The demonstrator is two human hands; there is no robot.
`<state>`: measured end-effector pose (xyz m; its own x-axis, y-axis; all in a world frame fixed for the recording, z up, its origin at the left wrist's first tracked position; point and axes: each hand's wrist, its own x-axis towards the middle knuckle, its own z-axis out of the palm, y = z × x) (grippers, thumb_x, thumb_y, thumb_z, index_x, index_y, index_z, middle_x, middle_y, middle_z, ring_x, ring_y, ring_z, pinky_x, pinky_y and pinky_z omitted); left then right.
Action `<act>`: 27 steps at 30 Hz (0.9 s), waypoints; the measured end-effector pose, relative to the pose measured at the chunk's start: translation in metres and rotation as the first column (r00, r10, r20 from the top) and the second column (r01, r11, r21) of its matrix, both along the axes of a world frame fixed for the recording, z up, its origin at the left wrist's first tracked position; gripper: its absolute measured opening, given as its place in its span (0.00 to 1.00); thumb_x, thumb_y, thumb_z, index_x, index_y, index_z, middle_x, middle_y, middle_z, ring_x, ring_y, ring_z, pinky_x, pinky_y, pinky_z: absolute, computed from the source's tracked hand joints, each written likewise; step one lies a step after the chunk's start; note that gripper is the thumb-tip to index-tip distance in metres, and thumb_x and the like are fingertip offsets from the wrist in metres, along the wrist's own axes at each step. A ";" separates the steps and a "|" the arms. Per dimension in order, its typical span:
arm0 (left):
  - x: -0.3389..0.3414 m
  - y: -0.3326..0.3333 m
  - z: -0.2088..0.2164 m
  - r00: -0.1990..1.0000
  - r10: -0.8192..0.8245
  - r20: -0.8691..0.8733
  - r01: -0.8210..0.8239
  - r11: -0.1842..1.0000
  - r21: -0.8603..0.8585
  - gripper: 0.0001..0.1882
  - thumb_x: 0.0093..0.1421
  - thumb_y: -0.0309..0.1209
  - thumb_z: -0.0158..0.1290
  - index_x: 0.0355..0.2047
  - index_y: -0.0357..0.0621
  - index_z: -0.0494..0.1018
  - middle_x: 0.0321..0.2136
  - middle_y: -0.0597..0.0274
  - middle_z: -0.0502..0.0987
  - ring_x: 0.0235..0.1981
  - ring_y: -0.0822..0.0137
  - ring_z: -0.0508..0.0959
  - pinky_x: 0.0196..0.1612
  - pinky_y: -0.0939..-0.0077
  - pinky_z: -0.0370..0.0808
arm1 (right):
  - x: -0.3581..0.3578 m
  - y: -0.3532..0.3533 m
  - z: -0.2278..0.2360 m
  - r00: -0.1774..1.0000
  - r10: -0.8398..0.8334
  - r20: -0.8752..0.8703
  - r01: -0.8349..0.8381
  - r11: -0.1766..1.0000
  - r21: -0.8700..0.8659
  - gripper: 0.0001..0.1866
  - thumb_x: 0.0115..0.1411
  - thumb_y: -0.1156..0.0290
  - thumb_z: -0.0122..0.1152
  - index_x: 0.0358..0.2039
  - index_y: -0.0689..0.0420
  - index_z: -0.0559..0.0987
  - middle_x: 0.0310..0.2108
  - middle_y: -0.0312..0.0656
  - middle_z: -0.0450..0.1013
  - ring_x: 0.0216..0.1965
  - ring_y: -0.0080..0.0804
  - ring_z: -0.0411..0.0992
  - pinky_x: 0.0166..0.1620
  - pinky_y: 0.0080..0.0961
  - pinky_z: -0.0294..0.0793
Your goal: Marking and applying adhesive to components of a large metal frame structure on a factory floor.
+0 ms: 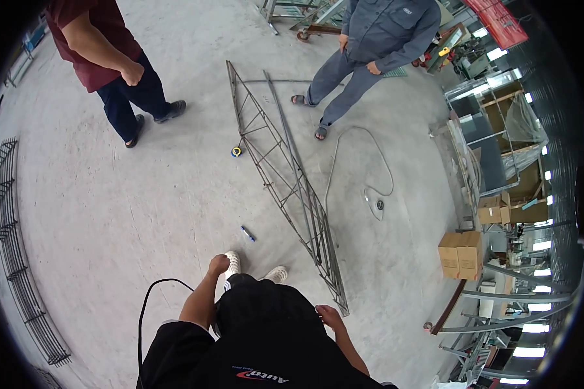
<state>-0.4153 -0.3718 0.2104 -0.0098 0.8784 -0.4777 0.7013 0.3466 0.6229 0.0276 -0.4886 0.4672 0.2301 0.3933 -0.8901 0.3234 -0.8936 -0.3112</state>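
Observation:
My left hand point(219, 264) hangs in front of my left leg above my shoe, its fingers curled in and nothing visible in them. On my right side, my right hand point(329, 316) is held beside my dark clothing with fingers loosely apart and no object showing. It appears close to the near end of a long welded metal lattice frame point(281, 148), which lies slantwise on the floor. A blue and white marker pen point(248, 233) rests ahead of my shoes. Beside the frame's left edge is a yellow and black tape measure point(236, 152).
One person in maroon point(104, 65) stands ahead left; another in grey workwear point(370, 58) stands beyond the frame. A looped cable point(383, 157) lies right of it. Bent metal bars point(21, 259) lie far left. Cardboard boxes point(461, 255) and racks line the right.

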 end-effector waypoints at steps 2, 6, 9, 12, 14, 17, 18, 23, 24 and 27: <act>0.005 0.023 0.032 0.952 0.261 0.158 -0.212 0.939 -0.270 0.19 0.59 0.39 0.45 0.38 0.38 0.80 0.28 0.47 0.82 0.28 0.56 0.84 0.41 0.63 0.78 | 0.006 0.013 0.003 1.000 0.026 -0.004 -0.026 1.000 0.018 0.24 0.64 0.50 0.57 0.50 0.56 0.75 0.37 0.41 0.79 0.32 0.30 0.78 0.33 0.27 0.75; 0.000 0.042 0.050 0.853 0.469 0.229 -0.342 0.834 -0.434 0.19 0.59 0.36 0.45 0.43 0.42 0.80 0.29 0.48 0.82 0.29 0.57 0.84 0.39 0.64 0.79 | 0.022 0.043 0.019 0.999 -0.029 0.039 0.025 0.994 0.104 0.24 0.65 0.51 0.55 0.51 0.57 0.75 0.38 0.41 0.79 0.34 0.30 0.78 0.35 0.27 0.75; 0.000 0.041 0.052 0.886 0.388 0.252 -0.266 0.873 -0.408 0.19 0.59 0.36 0.45 0.43 0.42 0.80 0.31 0.46 0.82 0.31 0.56 0.84 0.40 0.64 0.79 | 0.036 0.048 0.027 0.997 -0.054 0.050 0.046 0.987 0.151 0.24 0.65 0.50 0.55 0.50 0.56 0.75 0.37 0.41 0.79 0.34 0.30 0.78 0.36 0.27 0.75; -0.001 0.035 0.044 0.903 0.314 0.293 -0.157 0.876 -0.455 0.20 0.59 0.38 0.45 0.42 0.40 0.80 0.34 0.43 0.82 0.34 0.54 0.84 0.40 0.63 0.79 | 0.040 0.039 0.027 0.995 -0.076 0.062 0.066 0.988 0.142 0.24 0.64 0.50 0.56 0.50 0.56 0.76 0.36 0.41 0.80 0.32 0.28 0.78 0.33 0.26 0.75; -0.013 0.017 0.013 0.957 0.159 0.244 -0.057 0.924 -0.379 0.20 0.60 0.39 0.45 0.41 0.40 0.80 0.39 0.42 0.80 0.38 0.50 0.83 0.44 0.62 0.78 | 0.036 0.038 0.031 0.997 -0.065 0.050 0.057 0.989 0.138 0.24 0.64 0.50 0.57 0.49 0.56 0.76 0.35 0.41 0.80 0.30 0.28 0.78 0.31 0.25 0.74; -0.006 0.012 0.014 0.978 0.120 0.173 -0.043 0.917 -0.396 0.21 0.59 0.41 0.45 0.40 0.39 0.80 0.42 0.40 0.79 0.42 0.47 0.81 0.47 0.60 0.76 | 0.030 0.027 0.025 0.995 -0.073 0.065 0.067 0.994 0.091 0.22 0.63 0.52 0.57 0.47 0.56 0.77 0.35 0.40 0.80 0.30 0.28 0.78 0.31 0.24 0.74; 0.000 0.013 0.024 0.980 0.158 0.124 -0.088 0.893 -0.442 0.22 0.59 0.41 0.45 0.40 0.38 0.80 0.43 0.39 0.78 0.44 0.46 0.80 0.49 0.59 0.75 | 0.034 0.019 0.018 0.994 -0.085 0.074 0.078 0.993 0.088 0.22 0.63 0.52 0.57 0.47 0.56 0.77 0.35 0.40 0.80 0.30 0.28 0.78 0.31 0.24 0.74; 0.019 0.016 0.055 0.989 0.102 -0.110 -0.141 0.881 -0.451 0.23 0.58 0.42 0.47 0.41 0.33 0.78 0.43 0.38 0.78 0.46 0.43 0.79 0.54 0.58 0.72 | 0.035 -0.009 -0.008 0.995 -0.062 0.075 0.064 0.997 -0.034 0.20 0.63 0.54 0.57 0.48 0.55 0.76 0.37 0.41 0.79 0.31 0.30 0.78 0.33 0.28 0.75; 0.015 0.013 0.044 0.988 0.101 -0.115 -0.142 0.880 -0.452 0.23 0.58 0.42 0.47 0.41 0.33 0.78 0.43 0.38 0.78 0.46 0.43 0.79 0.54 0.58 0.72 | 0.028 -0.008 -0.008 0.996 -0.047 0.078 0.052 0.997 -0.055 0.19 0.63 0.55 0.57 0.47 0.55 0.76 0.37 0.41 0.79 0.31 0.30 0.79 0.33 0.28 0.76; -0.007 0.005 -0.010 0.996 -0.067 0.054 0.079 0.964 -0.252 0.25 0.58 0.41 0.47 0.43 0.30 0.77 0.39 0.40 0.80 0.42 0.47 0.82 0.50 0.59 0.75 | 0.011 -0.001 -0.005 0.999 -0.031 0.037 0.033 0.998 -0.049 0.18 0.63 0.56 0.56 0.47 0.55 0.77 0.37 0.41 0.79 0.32 0.30 0.79 0.34 0.29 0.76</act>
<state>-0.4227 -0.3671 0.2001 0.0767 0.7257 -0.6837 0.7040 0.4461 0.5526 0.0386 -0.4900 0.4622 0.2740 0.3406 -0.8994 0.3043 -0.9178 -0.2549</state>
